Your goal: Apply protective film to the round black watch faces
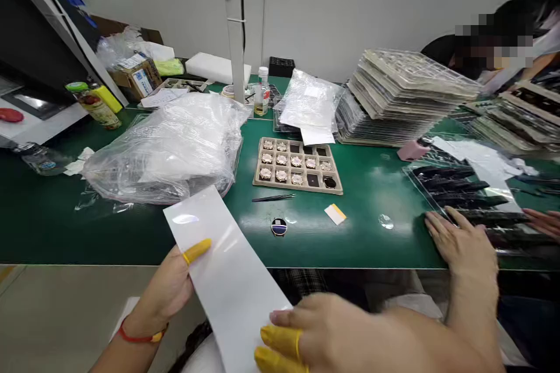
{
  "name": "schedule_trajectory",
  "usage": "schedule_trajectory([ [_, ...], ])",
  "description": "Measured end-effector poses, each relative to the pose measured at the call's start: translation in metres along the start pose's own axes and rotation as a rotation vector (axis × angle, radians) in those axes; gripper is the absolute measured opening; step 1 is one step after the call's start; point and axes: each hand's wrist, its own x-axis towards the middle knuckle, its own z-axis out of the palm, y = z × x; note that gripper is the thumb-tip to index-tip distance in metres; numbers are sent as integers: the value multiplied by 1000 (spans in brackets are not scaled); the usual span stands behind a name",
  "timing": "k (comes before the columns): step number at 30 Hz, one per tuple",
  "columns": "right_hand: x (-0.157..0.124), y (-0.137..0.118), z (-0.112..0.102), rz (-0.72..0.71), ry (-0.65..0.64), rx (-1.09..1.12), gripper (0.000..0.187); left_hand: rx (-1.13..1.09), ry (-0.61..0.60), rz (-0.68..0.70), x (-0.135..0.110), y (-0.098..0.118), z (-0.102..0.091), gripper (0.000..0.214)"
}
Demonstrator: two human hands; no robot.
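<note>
White sheet [227,285] in the pinch of left hand [168,288] and right hand [326,332], above green table [371,239].

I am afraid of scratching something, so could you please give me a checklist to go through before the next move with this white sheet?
1. Grip on the white sheet: left hand on its side edge, right hand at its near end. Ok.
2. Yellow finger cots show on both hands; whether every finger touching the sheet is covered: cannot tell.
3. Sheet surface: flat, glossy, no crease seen. Ok.
4. Green mat beyond the sheet: round part and tweezers lie loose there. Not ok.
5. Parts tray: flat on the mat, apart from the sheet. Ok.
6. Another person's hand rests on the black tray, off to the right. Ok.
</note>
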Motion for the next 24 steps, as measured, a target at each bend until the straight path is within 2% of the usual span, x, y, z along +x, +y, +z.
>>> schedule_trajectory([
  [2, 16, -26, 56, 49, -146, -72, 36, 101, 18, 69, 9, -14, 15, 56],
  [5, 43, -37, 118, 101, -192, -114, 30, 291, 27, 191, 32, -25, 32, 50],
  [6, 53, -32, 132, 139, -203, -151, 29, 360, 28, 237, 44, -25, 35, 48],
  [8, 70, -18, 155, 186, -318, -279, 27, 469, 3, 291, 69, -19, 38, 47],
  [10, 84, -5, 175, 162, -449, -399, 25, 562, -10, 340, 94, -10, 38, 46],
  [13, 97, 1, 201, 144, -535, -474, 23, 694, 44, 438, 125, 1, 33, 42],
  [15, 99, 0, 209, 164, -550, -478, 21, 738, 121, 489, 140, 2, 31, 41],
  [17, 95, 0, 208, 207, -561, -494, 21, 747, 192, 531, 151, 0, 30, 42],
  [21, 73, 12, 184, 353, -536, -548, 25, 769, 237, 634, 164, -9, 33, 45],
  [24, 49, 24, 161, 466, -497, -572, 26, 850, 296, 766, 171, -13, 36, 57],
])
